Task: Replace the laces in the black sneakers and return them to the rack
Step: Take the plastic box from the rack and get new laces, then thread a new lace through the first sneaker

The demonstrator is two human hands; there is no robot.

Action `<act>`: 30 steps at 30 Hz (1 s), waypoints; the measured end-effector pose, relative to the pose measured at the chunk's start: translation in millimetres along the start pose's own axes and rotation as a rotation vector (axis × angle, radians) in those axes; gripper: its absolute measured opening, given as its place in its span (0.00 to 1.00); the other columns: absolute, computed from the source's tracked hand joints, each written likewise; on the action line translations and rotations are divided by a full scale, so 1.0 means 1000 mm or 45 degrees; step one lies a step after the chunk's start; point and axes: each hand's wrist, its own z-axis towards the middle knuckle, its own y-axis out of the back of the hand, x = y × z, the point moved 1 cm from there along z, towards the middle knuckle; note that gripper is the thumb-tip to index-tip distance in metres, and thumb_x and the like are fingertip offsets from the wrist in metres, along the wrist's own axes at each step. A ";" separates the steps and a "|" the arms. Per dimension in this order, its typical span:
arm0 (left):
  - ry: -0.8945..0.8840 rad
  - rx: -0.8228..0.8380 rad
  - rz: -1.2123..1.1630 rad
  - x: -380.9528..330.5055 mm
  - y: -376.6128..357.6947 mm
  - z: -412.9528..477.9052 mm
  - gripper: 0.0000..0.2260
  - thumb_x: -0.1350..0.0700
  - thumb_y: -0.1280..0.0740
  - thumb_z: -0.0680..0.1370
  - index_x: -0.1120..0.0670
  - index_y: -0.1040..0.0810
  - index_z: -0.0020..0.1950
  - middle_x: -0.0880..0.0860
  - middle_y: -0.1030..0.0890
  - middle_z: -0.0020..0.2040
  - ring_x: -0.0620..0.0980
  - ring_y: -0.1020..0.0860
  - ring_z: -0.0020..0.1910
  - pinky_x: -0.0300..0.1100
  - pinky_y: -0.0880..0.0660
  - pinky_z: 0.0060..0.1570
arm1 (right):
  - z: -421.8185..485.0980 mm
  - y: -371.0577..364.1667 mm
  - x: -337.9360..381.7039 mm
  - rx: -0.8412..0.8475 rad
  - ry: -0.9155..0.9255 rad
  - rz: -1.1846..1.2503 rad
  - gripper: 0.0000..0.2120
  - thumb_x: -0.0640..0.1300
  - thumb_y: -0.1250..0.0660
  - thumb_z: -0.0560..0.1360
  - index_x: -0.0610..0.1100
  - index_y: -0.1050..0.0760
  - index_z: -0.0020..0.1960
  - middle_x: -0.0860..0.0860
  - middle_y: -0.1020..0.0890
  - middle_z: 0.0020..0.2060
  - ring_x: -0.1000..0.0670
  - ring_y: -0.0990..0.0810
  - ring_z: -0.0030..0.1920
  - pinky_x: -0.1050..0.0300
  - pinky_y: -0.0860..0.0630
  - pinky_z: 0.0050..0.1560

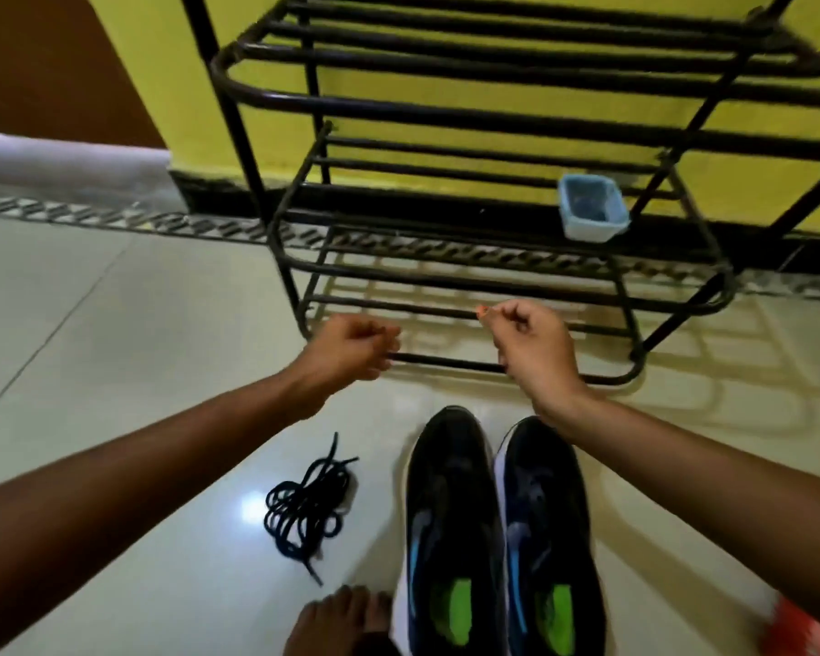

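Two black sneakers, the left one [450,523] and the right one [547,527], stand side by side on the floor, toes toward the rack, with green insoles and no laces showing. A bundle of black laces [306,506] lies on the tiles to their left. My left hand [351,350] and my right hand [533,345] hover above the toes, in front of the lowest bar of the black metal rack [469,120]. Both have their fingers curled shut, the right one pinched at the fingertips. I see nothing held in either hand.
A small pale blue plastic tub [592,208] sits on the rack's lower shelf at the right. A bare foot [339,622] rests on the pale floor tiles beside the left sneaker. The yellow wall with a dark skirting stands behind the rack.
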 end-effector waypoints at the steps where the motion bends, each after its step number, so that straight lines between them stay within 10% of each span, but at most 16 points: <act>1: 0.006 -0.026 0.137 0.020 0.008 -0.003 0.06 0.58 0.36 0.78 0.56 0.22 0.53 0.54 0.19 0.50 0.47 0.22 0.42 0.38 0.26 0.43 | -0.005 -0.010 -0.004 0.069 0.005 -0.022 0.10 0.46 0.34 0.76 0.46 0.26 0.36 0.56 0.29 0.24 0.57 0.32 0.26 0.60 0.35 0.32; 7: 0.045 -0.070 1.033 0.112 0.038 -0.006 0.07 0.53 0.34 0.76 0.52 0.20 0.51 0.50 0.18 0.51 0.49 0.22 0.49 0.38 0.29 0.45 | -0.031 -0.062 -0.023 0.449 0.027 -0.221 0.06 0.45 0.30 0.72 0.48 0.22 0.37 0.54 0.23 0.29 0.58 0.29 0.30 0.60 0.32 0.36; 30: 0.106 0.090 1.482 0.163 0.017 -0.001 0.10 0.58 0.45 0.80 0.60 0.28 0.56 0.57 0.26 0.55 0.57 0.26 0.54 0.43 0.33 0.43 | -0.045 -0.080 -0.032 0.784 0.035 -0.545 0.02 0.43 0.30 0.73 0.47 0.19 0.43 0.54 0.20 0.36 0.68 0.27 0.31 0.76 0.33 0.35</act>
